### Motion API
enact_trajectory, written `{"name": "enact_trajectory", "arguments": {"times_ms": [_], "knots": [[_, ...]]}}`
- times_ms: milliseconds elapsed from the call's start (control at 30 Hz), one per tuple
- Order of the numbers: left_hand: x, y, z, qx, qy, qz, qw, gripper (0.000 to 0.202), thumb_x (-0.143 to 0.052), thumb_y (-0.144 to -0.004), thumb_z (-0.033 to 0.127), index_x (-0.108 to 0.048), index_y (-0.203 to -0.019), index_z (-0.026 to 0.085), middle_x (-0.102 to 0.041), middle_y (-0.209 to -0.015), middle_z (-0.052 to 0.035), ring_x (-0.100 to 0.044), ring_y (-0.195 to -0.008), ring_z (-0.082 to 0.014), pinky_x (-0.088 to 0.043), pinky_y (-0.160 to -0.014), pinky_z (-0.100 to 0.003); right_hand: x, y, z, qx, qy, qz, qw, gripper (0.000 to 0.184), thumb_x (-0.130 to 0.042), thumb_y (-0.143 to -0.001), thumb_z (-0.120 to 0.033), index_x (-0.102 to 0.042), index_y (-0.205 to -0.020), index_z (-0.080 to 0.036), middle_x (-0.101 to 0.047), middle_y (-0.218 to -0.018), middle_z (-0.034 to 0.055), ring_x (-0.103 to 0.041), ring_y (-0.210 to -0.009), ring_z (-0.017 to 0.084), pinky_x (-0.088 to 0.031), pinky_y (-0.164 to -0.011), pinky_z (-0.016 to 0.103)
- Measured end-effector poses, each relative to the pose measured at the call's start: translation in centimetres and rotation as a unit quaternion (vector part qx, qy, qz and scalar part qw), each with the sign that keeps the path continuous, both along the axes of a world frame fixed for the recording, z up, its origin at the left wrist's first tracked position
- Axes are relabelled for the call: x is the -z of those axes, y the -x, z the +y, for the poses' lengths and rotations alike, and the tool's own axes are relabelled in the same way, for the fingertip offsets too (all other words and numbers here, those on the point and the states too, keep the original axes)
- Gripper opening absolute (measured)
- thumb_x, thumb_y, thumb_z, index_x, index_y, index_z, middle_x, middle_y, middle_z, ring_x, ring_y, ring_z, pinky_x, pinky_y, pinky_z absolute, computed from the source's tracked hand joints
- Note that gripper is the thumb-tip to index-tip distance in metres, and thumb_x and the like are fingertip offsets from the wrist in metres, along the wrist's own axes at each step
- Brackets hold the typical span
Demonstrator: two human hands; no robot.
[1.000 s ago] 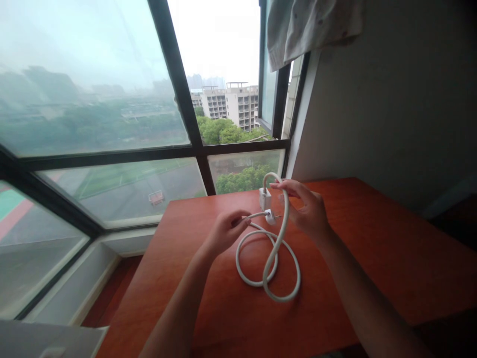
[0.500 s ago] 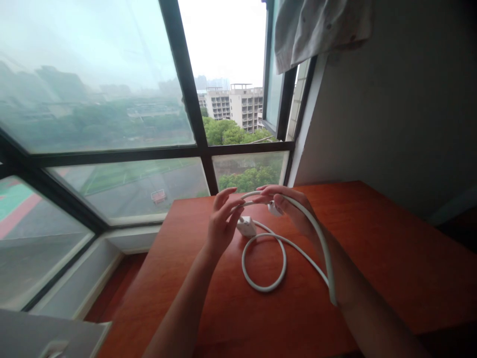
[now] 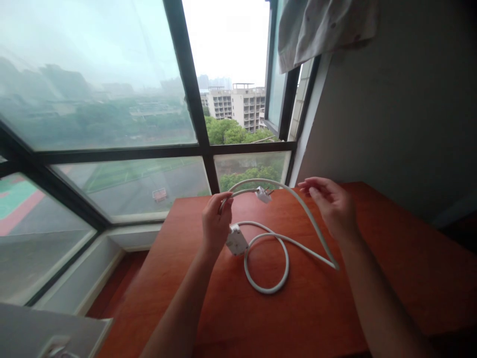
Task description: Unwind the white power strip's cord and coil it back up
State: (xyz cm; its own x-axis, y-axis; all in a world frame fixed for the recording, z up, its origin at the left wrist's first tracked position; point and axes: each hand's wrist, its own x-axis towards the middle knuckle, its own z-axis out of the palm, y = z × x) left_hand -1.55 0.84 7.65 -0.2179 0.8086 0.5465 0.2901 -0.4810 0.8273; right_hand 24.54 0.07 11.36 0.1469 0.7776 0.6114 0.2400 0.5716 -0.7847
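Note:
My left hand [image 3: 216,216] pinches a white power cord [image 3: 266,291] near its plug end, above the table. From the fingers a short length runs right to the plug [image 3: 263,194], whose metal pins point right. Another stretch arches over the plug, bends sharply near my right forearm, then comes back to a loop lying on the table. The cord's other end meets a white socket block [image 3: 237,240], just below and right of my left hand. My right hand [image 3: 330,201] is off to the right, empty, its fingers loosely curved and apart from the cord.
Beneath everything is a reddish-brown wooden table [image 3: 309,318], its far edge by the window. A dark window frame [image 3: 122,155] spans the back, with one pane [image 3: 278,69] swung open. Cloth [image 3: 324,30] hangs at upper right beside a grey wall [image 3: 402,109].
My right hand has let go of the cord and moved right. The plug now shows in full, hanging from the left hand's side. My left hand has shifted slightly left and closed more on the cord.

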Motion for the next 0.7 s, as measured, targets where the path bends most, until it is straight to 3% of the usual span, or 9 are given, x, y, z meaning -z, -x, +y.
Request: {"name": "enact_trajectory", "arguments": {"times_ms": [67,133,200,267,367,433,533,700], "knots": [[-0.1,-0.1,0.1,0.013,0.012,-0.039,0.999,0.024,-0.057,-0.087,0.038,-0.062,-0.101,0.019,-0.05,-0.056,0.0057,-0.046,-0.044,-0.0067,-0.036,-0.043,-0.017,0.2,1.9,-2.7,0.045,-0.05,-0.007,0.998,0.018,-0.051,-0.09,-0.026,-0.064,-0.103,-0.024,-0.069,-0.096,0.0058,-0.066,-0.084,0.019,-0.055,-0.079,0.036],[-0.2,-0.2,0.1,0.02,0.015,-0.059,0.998,0.024,-0.057,-0.087,0.038,-0.061,-0.1,0.018,-0.05,-0.055,0.0059,-0.047,-0.044,-0.0068,-0.036,-0.043,-0.017,0.9,4.5,-4.9,-0.011,-0.072,-0.104,0.992,0.022,-0.049,-0.09,-0.019,-0.063,-0.104,-0.028,-0.069,-0.097,0.0039,-0.066,-0.087,0.019,-0.054,-0.079,0.035],[-0.2,-0.2,0.0,0.016,0.013,-0.068,0.998,0.024,-0.057,-0.087,0.038,-0.061,-0.099,0.018,-0.051,-0.056,0.0058,-0.048,-0.046,-0.0068,-0.038,-0.045,-0.017,1.9,7.2,-6.0,-0.065,-0.104,-0.231,0.965,0.029,-0.049,-0.088,-0.014,-0.061,-0.111,-0.029,-0.068,-0.105,0.0046,-0.063,-0.099,0.022,-0.051,-0.088,0.038],[-0.3,-0.2,0.0,0.014,0.013,-0.07,0.997,0.023,-0.058,-0.086,0.037,-0.061,-0.099,0.018,-0.051,-0.055,0.0059,-0.049,-0.046,-0.0071,-0.041,-0.046,-0.017,3.2,9.4,-5.9,-0.045,-0.077,-0.317,0.944,0.032,-0.049,-0.088,-0.015,-0.057,-0.117,-0.025,-0.066,-0.112,0.0086,-0.06,-0.104,0.026,-0.048,-0.091,0.043],[-0.2,-0.3,-0.1,0.022,0.024,-0.067,0.997,0.024,-0.058,-0.086,0.037,-0.061,-0.099,0.018,-0.052,-0.055,0.0059,-0.051,-0.047,-0.0075,-0.042,-0.047,-0.017,5.1,11.5,-4.7,-0.02,-0.014,-0.396,0.918,0.04,-0.061,-0.084,-0.032,-0.053,-0.122,-0.02,-0.064,-0.111,0.0134,-0.058,-0.101,0.032,-0.047,-0.085,0.049],[-0.1,-0.6,-0.2,0.029,0.029,-0.073,0.996,0.025,-0.059,-0.085,0.038,-0.061,-0.1,0.017,-0.053,-0.057,0.0054,-0.052,-0.049,-0.0078,-0.044,-0.048,-0.017,6.1,12.3,-3.9,-0.029,0.009,-0.418,0.908,0.05,-0.066,-0.08,-0.041,-0.05,-0.121,-0.019,-0.063,-0.108,0.0137,-0.057,-0.1,0.033,-0.046,-0.084,0.049],[-0.1,-0.9,-0.2,0.035,0.037,-0.099,0.994,0.027,-0.061,-0.084,0.038,-0.061,-0.1,0.017,-0.055,-0.061,0.0043,-0.055,-0.053,-0.0086,-0.05,-0.052,-0.02,7.4,13.1,-3.1,-0.025,0.027,-0.42,0.907,0.049,-0.067,-0.078,-0.037,-0.05,-0.119,-0.019,-0.062,-0.104,0.0122,-0.057,-0.099,0.031,-0.045,-0.086,0.048],[-0.1,-0.2,0.1,0.009,0.034,-0.109,0.993,0.028,-0.059,-0.085,0.04,-0.06,-0.1,0.017,-0.056,-0.062,0.0041,-0.058,-0.056,-0.0096,-0.055,-0.056,-0.022,7.5,11.9,-2.4,-0.067,0.037,-0.337,0.938,0.062,-0.066,-0.072,-0.03,-0.043,-0.129,-0.02,-0.059,-0.115,0.0104,-0.058,-0.102,0.027,-0.047,-0.086,0.039]]}}
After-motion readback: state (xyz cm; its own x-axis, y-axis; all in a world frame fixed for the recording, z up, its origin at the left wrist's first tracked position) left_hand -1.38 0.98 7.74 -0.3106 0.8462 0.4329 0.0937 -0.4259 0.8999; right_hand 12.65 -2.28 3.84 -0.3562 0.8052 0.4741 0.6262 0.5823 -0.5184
